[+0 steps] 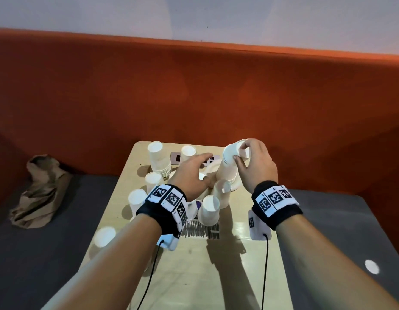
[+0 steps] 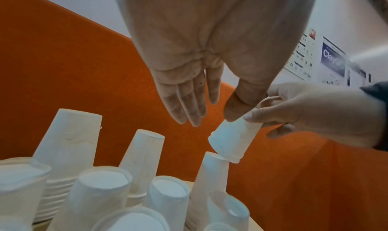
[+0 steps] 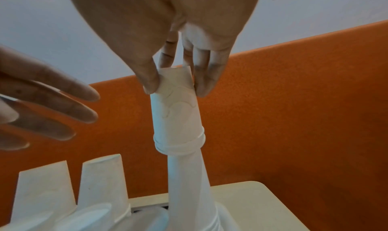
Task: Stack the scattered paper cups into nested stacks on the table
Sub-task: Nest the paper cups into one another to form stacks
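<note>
Orange partition behind small bench (image 1: 250,265). Right hand (image 1: 256,166) pinches inverted cup (image 3: 176,105), tilted, rim just catching top of tall stack (image 3: 189,181) at bench's far right. Left hand (image 1: 189,175) spread, empty. Risk: skewed seating jams cup or topples stack onto loose cups (image 1: 208,210).

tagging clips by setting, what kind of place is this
Probably an office lounge or break corner: an orange padded seat back behind a small wooden table, posters on the white wall, paper cups all over.
</note>
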A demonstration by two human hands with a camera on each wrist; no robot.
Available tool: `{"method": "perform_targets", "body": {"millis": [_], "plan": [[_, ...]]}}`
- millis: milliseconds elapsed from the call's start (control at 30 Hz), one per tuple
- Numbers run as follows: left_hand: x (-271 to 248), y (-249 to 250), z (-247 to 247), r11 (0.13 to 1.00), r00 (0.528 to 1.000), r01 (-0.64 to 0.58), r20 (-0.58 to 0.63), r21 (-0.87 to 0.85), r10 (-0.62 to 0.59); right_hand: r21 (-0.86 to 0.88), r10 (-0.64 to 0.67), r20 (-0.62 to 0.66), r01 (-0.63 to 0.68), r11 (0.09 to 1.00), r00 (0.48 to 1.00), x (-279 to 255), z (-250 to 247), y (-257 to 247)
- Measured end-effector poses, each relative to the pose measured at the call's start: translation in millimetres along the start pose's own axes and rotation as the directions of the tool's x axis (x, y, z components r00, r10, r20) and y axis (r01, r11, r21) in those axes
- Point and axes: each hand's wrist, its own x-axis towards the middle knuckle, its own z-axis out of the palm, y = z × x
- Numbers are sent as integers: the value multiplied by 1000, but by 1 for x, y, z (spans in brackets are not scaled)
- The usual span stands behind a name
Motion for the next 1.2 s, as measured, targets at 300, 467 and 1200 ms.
{"method": "perform_targets", "body": {"millis": [300,467,1200], "plan": [[7,-12,11,996,996,89,-5,30,-89,-16,25,139,-23,1000,990,17,27,24],[12,-17,15,993,996,94,-3,78,-94,-11,-3,163,5,1000,987,24,43,26],[3,-24,7,991,996,94,-2,93,-94,-65,47,271,-30,997,961,15,39,19]]}}
